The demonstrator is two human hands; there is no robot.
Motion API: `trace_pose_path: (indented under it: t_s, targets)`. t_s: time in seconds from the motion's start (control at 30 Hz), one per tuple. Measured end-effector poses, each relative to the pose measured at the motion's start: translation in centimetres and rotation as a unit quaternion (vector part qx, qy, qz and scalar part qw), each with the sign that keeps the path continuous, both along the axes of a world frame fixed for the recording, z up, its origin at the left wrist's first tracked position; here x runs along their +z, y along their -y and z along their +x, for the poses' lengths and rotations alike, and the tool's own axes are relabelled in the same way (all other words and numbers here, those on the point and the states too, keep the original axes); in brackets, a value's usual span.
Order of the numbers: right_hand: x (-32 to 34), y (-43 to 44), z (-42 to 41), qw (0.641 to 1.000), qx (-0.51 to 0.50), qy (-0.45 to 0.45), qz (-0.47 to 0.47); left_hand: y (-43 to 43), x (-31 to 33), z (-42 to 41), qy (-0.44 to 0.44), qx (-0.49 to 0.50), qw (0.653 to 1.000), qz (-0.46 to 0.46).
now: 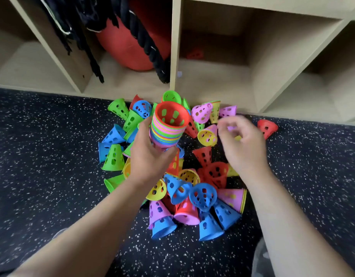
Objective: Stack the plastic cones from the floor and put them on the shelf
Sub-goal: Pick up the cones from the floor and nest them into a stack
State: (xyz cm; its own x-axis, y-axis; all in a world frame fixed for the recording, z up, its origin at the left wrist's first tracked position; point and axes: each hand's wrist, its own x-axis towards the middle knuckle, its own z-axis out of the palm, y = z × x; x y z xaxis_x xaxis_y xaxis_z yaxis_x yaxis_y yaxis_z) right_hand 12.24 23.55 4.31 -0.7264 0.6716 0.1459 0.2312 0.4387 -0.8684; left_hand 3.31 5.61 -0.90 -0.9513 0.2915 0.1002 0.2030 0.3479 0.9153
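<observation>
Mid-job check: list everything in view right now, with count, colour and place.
stack: one, mixed colours, red cone innermost, held above the pile
loose cones: many, blue, green, red, pink, yellow, piled on the floor before the shelf
lone cone: one, red, on the floor right of the pile
shelf: one, beige, open compartments, behind the pile
small red thing: one, blurred, maybe a cone, inside a compartment
big red thing: one, in the compartment left of that
rope: black, hanging over the big red thing
floor: black, white-speckled
left hand: grips the stack
right hand: blurred, over the pile's right side; grip unclear
</observation>
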Motion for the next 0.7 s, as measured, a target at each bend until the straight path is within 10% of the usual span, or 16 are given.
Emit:
trace_pose_path:
  t_s: [0.27,0.53,0.7]
  targets:
    - [-5.9,1.4,6.8,0.925,0.157,0.331,0.104,2.7,-0.4,2.1,0.001,0.004,1.0,-0.012]
    - [-8.1,3.8,11.6,0.902,0.244,0.286,0.212,5.2,0.0,5.4,-0.011,0.005,1.0,-0.005]
    - [-7.8,3.9,12.9,0.954,0.096,0.137,0.248,6.9,-0.1,7.1,-0.006,0.006,1.0,-0.014]
